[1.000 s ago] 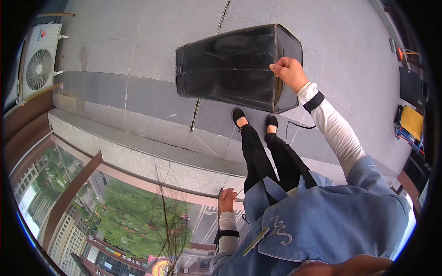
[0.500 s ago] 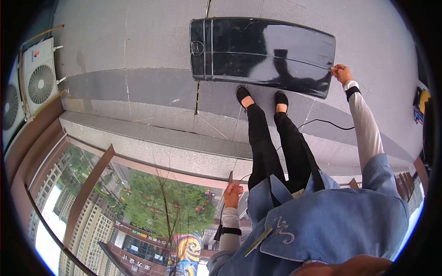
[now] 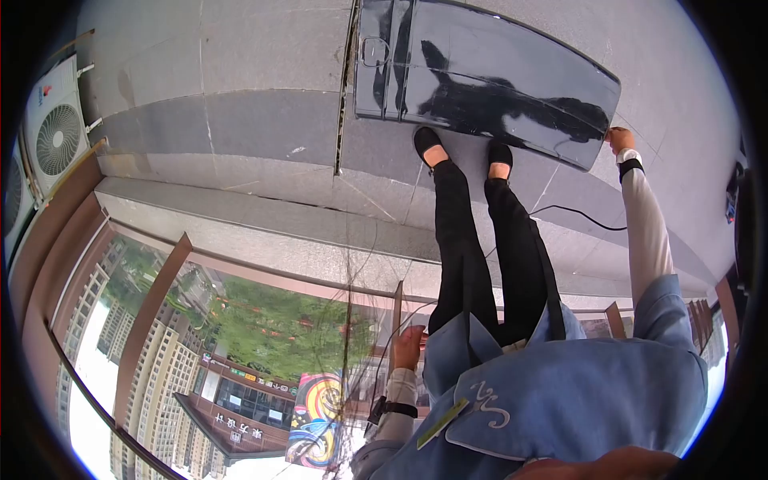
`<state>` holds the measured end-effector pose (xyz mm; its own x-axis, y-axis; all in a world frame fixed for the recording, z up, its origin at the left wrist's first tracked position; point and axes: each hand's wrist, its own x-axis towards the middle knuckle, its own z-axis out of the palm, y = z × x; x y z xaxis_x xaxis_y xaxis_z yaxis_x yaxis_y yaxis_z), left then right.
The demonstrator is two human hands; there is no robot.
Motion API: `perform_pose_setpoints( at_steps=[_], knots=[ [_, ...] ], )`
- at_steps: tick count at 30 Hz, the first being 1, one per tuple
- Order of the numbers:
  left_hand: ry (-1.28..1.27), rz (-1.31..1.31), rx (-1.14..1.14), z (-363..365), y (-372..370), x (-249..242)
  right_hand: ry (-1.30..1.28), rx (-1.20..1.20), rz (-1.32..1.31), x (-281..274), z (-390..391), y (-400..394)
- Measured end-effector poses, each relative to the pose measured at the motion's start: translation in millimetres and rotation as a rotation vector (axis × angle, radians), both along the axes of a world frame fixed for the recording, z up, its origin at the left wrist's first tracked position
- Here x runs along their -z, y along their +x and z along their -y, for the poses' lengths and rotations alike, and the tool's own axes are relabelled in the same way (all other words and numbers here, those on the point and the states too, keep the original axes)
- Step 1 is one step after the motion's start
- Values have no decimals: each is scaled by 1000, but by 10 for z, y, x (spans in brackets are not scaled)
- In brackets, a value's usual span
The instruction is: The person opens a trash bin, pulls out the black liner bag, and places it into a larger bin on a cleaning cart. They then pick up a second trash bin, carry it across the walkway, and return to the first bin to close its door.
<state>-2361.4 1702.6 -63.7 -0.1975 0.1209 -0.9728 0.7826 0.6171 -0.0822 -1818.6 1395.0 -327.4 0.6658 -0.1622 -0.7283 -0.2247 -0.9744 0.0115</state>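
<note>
A black bin lay on its side on the paved floor, one hand at its open end.

The black bin (image 3: pixel 488 88) lay flat on the grey paved floor (image 3: pixel 240 128), its glossy side up and mirroring the person's outline, just past the person's black shoes (image 3: pixel 428 146). The right hand (image 3: pixel 618 139) was at the bin's far right corner, touching the rim there; whether its fingers were closed around the edge cannot be told at that size. The left hand (image 3: pixel 408 348) was well apart from the bin, close to the body, clenched around a thin dark cable (image 3: pixel 398 308). Another black cable (image 3: pixel 576 214) lay on the floor beside the legs. Air-conditioner units (image 3: pixel 56 128) stood along the left edge, beside a glass wall (image 3: pixel 240 360).
</note>
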Motion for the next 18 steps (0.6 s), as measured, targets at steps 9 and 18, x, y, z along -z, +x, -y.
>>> perform_pose_setpoints(
  at_steps=[9,18],
  knots=[
    [8,-31,-348,-52,-166,92,59,-528,331,-418,-2417,28],
    [35,-64,-592,208,-441,-1,128,-859,270,-264,-5164,-969]
  ],
)
